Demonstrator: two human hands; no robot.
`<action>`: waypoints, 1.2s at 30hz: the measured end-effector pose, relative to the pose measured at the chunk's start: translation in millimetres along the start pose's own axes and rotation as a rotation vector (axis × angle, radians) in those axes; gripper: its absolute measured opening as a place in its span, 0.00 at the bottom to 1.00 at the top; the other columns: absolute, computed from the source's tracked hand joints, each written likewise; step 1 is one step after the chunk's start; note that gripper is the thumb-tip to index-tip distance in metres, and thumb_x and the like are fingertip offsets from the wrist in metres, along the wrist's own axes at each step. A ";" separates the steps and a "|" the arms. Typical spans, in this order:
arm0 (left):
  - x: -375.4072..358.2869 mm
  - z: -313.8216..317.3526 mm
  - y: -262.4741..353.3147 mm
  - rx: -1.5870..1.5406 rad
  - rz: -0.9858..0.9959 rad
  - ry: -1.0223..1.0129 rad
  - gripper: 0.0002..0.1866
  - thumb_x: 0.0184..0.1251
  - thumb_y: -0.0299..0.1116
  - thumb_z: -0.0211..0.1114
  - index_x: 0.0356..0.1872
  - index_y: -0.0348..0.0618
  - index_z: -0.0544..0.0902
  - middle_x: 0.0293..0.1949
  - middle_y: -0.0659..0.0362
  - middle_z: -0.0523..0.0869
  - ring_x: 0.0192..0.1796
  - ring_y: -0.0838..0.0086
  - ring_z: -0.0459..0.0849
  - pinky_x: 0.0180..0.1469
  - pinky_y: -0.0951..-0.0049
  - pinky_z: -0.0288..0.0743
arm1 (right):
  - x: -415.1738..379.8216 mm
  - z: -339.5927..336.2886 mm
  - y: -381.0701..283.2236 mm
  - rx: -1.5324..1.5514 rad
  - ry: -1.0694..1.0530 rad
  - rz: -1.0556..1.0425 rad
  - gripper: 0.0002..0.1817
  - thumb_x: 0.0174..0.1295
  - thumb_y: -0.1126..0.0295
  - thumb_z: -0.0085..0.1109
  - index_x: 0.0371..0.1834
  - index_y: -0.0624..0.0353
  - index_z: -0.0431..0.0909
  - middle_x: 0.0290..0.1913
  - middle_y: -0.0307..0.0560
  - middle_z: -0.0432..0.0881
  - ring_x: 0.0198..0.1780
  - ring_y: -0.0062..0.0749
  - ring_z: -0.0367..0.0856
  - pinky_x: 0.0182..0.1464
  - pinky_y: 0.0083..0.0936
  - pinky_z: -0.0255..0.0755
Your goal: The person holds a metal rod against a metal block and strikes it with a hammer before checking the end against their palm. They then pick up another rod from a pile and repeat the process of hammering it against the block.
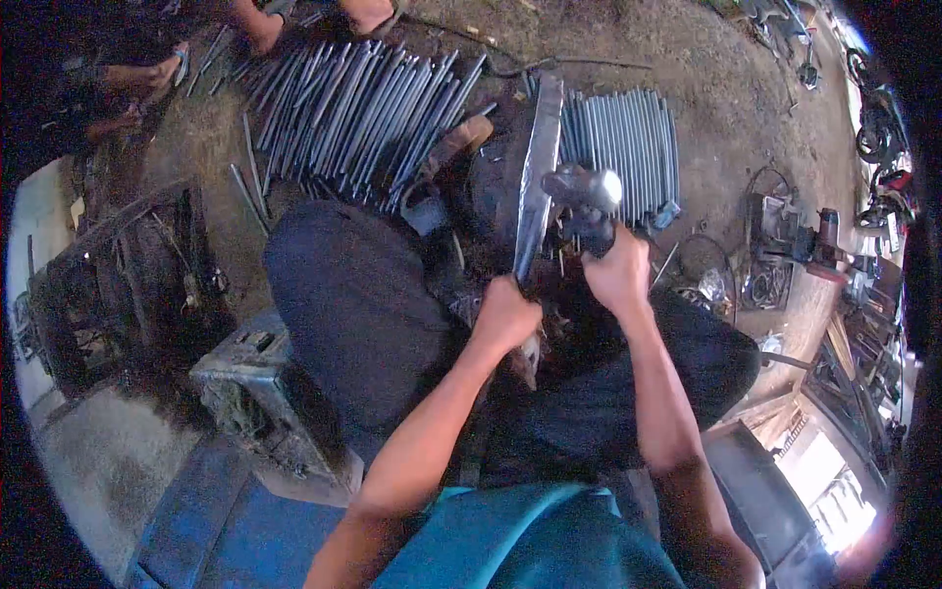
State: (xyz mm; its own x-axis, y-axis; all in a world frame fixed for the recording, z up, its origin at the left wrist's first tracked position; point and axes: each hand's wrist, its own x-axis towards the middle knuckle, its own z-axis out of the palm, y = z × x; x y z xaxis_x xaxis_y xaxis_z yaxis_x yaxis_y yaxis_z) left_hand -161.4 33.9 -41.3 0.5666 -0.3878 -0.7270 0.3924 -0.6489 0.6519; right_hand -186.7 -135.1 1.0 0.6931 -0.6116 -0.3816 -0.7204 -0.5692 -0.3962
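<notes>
My left hand (507,314) is wrapped round the lower end of a long flat metal bar (542,142), which points away from me between my knees. My right hand (620,270) is closed on the handle of a hammer (587,188). The hammer's head, with a shiny rounded face, overlaps the right edge of the bar in this view. Beneath the bar is a dark, round block (494,187), partly hidden by it.
Metal rods (358,118) lie loosely spread ahead on the left; more rods (628,147) lie in a neat row on the right. A metal box (285,412) stands by my left leg. Another person's feet (162,74) show upper left. Motorcycles (875,137) stand far right.
</notes>
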 end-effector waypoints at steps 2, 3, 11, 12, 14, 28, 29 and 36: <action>-9.9 3.7 -12.1 0.031 -0.029 -0.013 0.14 0.51 0.29 0.68 0.36 0.30 0.81 0.34 0.43 0.86 0.40 0.50 0.86 0.45 0.57 0.76 | 23.7 -26.0 -5.2 -0.061 0.003 -0.001 0.21 0.45 0.69 0.66 0.43 0.68 0.79 0.33 0.67 0.83 0.40 0.60 0.83 0.46 0.44 0.77; -8.9 0.5 -2.5 0.088 -0.080 -0.052 0.13 0.51 0.30 0.69 0.34 0.31 0.80 0.31 0.44 0.85 0.38 0.51 0.85 0.42 0.57 0.76 | 18.1 -45.9 -14.9 0.060 0.115 -0.086 0.20 0.45 0.69 0.66 0.42 0.69 0.79 0.32 0.65 0.83 0.38 0.56 0.84 0.45 0.43 0.77; 9.4 7.1 -17.1 0.109 -0.049 0.019 0.13 0.52 0.35 0.69 0.24 0.36 0.76 0.24 0.46 0.82 0.31 0.54 0.84 0.35 0.57 0.74 | -12.1 -167.3 -58.9 0.904 0.453 -0.700 0.02 0.59 0.78 0.59 0.31 0.64 0.81 0.40 0.50 0.74 0.29 0.29 0.75 0.32 0.25 0.72; 11.3 7.2 -20.7 0.088 -0.027 -0.003 0.13 0.51 0.34 0.69 0.24 0.35 0.77 0.24 0.45 0.82 0.31 0.52 0.84 0.36 0.57 0.73 | -9.3 -147.7 -45.7 0.974 0.433 -0.637 0.01 0.58 0.78 0.60 0.31 0.64 0.80 0.38 0.48 0.75 0.29 0.29 0.75 0.33 0.25 0.72; 7.2 -0.4 -3.5 0.116 -0.069 0.002 0.14 0.51 0.35 0.68 0.27 0.32 0.79 0.27 0.42 0.83 0.35 0.49 0.85 0.40 0.55 0.74 | -13.1 -80.0 -27.8 0.992 0.478 -0.516 0.06 0.55 0.78 0.63 0.35 0.63 0.79 0.31 0.44 0.79 0.28 0.29 0.78 0.38 0.28 0.74; 10.7 12.9 -13.9 0.072 -0.062 0.081 0.15 0.51 0.35 0.68 0.30 0.29 0.80 0.25 0.46 0.83 0.33 0.55 0.85 0.38 0.58 0.76 | -1.3 -117.7 1.1 0.113 0.484 -0.421 0.11 0.62 0.73 0.56 0.44 0.54 0.87 0.26 0.38 0.84 0.27 0.18 0.81 0.31 0.19 0.74; 12.3 11.8 -15.9 0.071 -0.045 0.064 0.16 0.51 0.35 0.68 0.31 0.29 0.80 0.26 0.44 0.83 0.34 0.53 0.85 0.40 0.56 0.76 | -7.2 -129.3 -2.4 -0.038 0.521 -0.407 0.13 0.62 0.74 0.56 0.48 0.55 0.85 0.28 0.38 0.85 0.28 0.19 0.82 0.32 0.19 0.74; 4.3 0.7 -2.6 -0.012 -0.049 -0.043 0.15 0.51 0.27 0.57 0.35 0.22 0.79 0.33 0.30 0.82 0.46 0.43 0.84 0.49 0.57 0.75 | -21.3 -4.6 14.1 0.395 0.399 -0.269 0.18 0.50 0.65 0.68 0.41 0.64 0.79 0.30 0.49 0.85 0.34 0.44 0.84 0.47 0.34 0.75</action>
State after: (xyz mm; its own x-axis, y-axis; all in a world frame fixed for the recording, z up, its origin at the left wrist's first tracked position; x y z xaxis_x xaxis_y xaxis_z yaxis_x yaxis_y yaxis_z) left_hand -160.5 33.5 -46.2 0.5147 -0.3841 -0.7665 0.4278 -0.6597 0.6179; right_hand -211.7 -132.7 7.3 0.7311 -0.6768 0.0862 -0.4055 -0.5326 -0.7429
